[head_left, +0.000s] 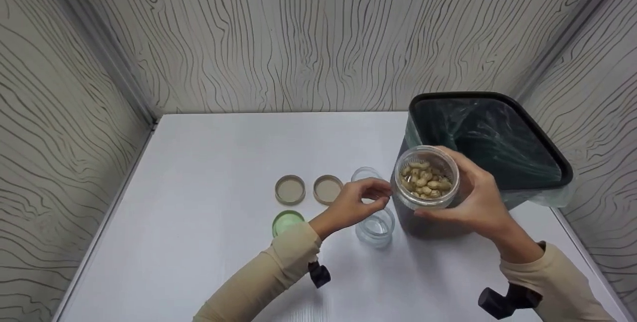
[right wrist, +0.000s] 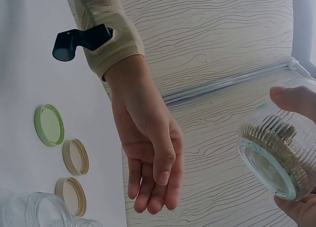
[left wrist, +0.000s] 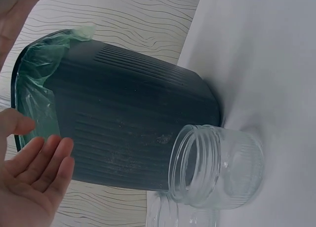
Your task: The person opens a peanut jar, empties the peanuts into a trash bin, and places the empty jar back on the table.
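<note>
My right hand (head_left: 475, 200) grips a ribbed glass jar (head_left: 398, 177) from its right side, thumb in front and fingers behind. Peanuts in their shells (head_left: 425, 180) lie inside it, and its mouth is uncovered. In the right wrist view the held jar (right wrist: 269, 153) is tilted, cut off by the frame edge. My left hand (head_left: 356, 202) hovers just left of that jar, fingers loosely bent and holding nothing. Below the left hand, a clear glass jar (head_left: 374, 230) stands open-topped on the table. Another clear jar (head_left: 366, 172) behind it is partly hidden by the hand.
A dark bin (head_left: 497, 182) with a green plastic liner (head_left: 477, 133) stands on the right, beside the held jar. Two beige lids (head_left: 290, 190) (head_left: 327, 190) and a green lid (head_left: 287, 220) lie left of the jars on the white table (head_left: 199, 187). Patterned walls enclose the table.
</note>
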Motion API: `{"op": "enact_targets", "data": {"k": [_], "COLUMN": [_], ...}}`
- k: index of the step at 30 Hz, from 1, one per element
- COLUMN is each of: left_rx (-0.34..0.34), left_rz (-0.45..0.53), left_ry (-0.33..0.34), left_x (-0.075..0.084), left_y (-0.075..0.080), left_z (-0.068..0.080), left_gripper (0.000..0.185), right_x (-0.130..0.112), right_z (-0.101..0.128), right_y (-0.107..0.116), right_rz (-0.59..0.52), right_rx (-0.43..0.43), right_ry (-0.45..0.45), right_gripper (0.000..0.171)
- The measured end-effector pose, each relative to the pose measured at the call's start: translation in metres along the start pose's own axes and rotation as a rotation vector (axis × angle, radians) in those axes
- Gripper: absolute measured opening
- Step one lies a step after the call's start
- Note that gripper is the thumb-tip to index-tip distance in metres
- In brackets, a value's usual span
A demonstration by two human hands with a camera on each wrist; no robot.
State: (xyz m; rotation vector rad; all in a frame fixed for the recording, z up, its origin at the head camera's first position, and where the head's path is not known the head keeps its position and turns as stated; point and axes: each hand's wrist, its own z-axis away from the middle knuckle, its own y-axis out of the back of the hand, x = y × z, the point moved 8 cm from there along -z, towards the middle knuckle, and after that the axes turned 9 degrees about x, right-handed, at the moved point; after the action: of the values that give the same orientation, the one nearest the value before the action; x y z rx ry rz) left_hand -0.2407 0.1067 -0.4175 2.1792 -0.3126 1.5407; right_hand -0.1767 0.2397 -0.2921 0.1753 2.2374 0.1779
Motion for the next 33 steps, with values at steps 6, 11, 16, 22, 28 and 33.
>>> {"op": "enact_targets", "data": {"k": [6,11,16,22,28,33], "left_rx": [-0.012,0.014,0.036,0.057,0.076,0.095], "left_rz": [0.045,0.142,0.232,0.341,0.394,0.426], "left_ry": [0.027,0.042,0.070,0.179,0.289,0.364], "left_x": [0.012,0.020,0.025,0.029,0.031,0.029], "left_y": [-0.010,-0.021,-0.029,-0.032,-0.036,-0.040], "left_z": [-0.008,-0.016,-0.027,-0.041,-0.048,-0.051], "left_gripper": [0.029,0.031,0.033,0.035,0.033,0.031], "right_x": [-0.001,0.000,-0.001,0.001,0.006,0.009], "right_z": [-0.003,-0.004,-0.007,-0.011,-0.012,-0.013], "right_y": [0.012,0.022,0.030,0.043,0.055,0.061], "right_rz": [-0.025,-0.066,-0.118,-0.142,-0.148,-0.142], "right_rx": [0.036,0.060,0.067,0.091,0.139,0.153], "right_ry": [-0.004,-0.027,-0.012,0.006,0.010,0.020], "right_gripper": [0.092,0.092,0.091,0.090,0.088,0.086]}}
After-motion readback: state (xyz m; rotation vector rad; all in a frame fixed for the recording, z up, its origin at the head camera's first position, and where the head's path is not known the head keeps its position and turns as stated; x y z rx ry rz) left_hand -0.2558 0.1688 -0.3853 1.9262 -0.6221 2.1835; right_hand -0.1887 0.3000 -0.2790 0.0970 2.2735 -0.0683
